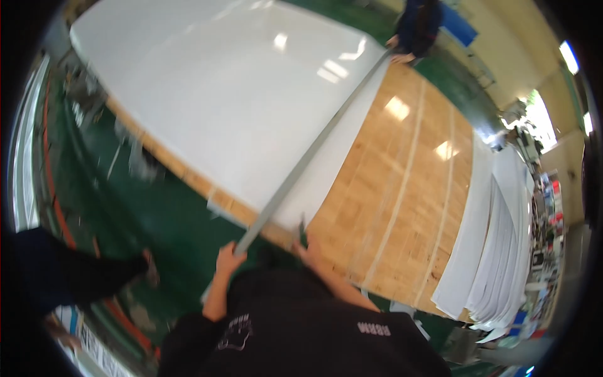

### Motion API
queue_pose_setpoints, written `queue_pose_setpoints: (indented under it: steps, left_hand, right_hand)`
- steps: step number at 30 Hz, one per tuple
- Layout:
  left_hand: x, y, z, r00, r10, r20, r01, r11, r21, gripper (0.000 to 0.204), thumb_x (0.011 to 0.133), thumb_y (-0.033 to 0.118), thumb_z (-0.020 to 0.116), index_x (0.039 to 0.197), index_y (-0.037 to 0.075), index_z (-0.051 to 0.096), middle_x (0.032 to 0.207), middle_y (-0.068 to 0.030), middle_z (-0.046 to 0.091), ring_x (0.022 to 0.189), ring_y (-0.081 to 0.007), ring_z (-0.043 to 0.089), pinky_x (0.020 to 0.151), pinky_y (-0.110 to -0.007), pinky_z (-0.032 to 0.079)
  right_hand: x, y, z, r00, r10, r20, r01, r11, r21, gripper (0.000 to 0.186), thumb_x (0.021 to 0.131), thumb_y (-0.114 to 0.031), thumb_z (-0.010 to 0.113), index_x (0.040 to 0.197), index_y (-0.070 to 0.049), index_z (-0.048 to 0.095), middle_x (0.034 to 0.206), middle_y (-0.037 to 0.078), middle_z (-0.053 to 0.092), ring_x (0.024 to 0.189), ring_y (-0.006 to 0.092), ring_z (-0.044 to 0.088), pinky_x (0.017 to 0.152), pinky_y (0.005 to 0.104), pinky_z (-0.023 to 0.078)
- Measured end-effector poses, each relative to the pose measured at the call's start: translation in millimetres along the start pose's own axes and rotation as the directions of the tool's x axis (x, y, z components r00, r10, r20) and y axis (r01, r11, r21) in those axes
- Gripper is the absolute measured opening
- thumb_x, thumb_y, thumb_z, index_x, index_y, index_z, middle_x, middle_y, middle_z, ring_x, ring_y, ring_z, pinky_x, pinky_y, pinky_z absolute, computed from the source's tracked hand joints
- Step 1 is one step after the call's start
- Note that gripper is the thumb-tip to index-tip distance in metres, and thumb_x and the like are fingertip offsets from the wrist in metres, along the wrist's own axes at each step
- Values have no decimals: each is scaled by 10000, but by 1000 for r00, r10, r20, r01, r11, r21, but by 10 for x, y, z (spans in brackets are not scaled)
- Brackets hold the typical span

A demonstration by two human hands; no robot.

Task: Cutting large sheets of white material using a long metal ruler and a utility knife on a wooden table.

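Observation:
A large glossy white sheet (207, 107) covers the left part of a wooden table (377, 182). Across it, from the near edge to the far corner, runs a long grey straightedge (314, 146). My left hand (230, 258) is closed around the near end of this bar, which juts past the table edge. Just right of it, at the sheet's near corner, my right hand (309, 252) grips a slim dark tool (303, 232) pointing away from me; blur hides its exact kind. At the far end, another person's hands (401, 58) rest by the bar.
A stack of white sheets (493, 251) lies on the table's right side, edges fanned out. The co-worker (419, 28) stands at the far corner. Someone else's dark sleeve (81, 267) reaches in from the left, above the green floor (176, 220). Cluttered shelves (553, 220) line the right.

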State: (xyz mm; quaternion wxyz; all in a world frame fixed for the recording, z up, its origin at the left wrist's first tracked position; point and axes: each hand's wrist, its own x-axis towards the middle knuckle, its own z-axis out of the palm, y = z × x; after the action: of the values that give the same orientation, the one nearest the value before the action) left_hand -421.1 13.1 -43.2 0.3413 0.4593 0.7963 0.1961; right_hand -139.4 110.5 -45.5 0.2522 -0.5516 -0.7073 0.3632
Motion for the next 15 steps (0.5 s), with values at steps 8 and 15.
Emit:
queue_pose_setpoints:
  steps: [8, 15]
  left_hand:
    - [-12, 83, -67, 999, -11, -32, 9, 997, -71, 501, 619, 353, 763, 958, 1, 652, 857, -213, 663, 818, -348, 659, 731, -403, 513]
    - [-56, 190, -131, 996, -41, -78, 31, 991, -130, 474, 644, 338, 754, 924, -27, 638, 822, -213, 661, 792, -338, 668, 701, -395, 513]
  right_hand:
    - [86, -111, -90, 997, -41, 70, 48, 994, -97, 531, 832, -319, 626, 1287, -74, 505, 1061, 226, 592, 995, 373, 559, 866, 436, 443]
    - [162, -101, -144, 981, -28, 193, 27, 1000, 9, 432, 838, -303, 622, 1199, -72, 567, 956, 205, 612, 939, 376, 567, 854, 438, 445]
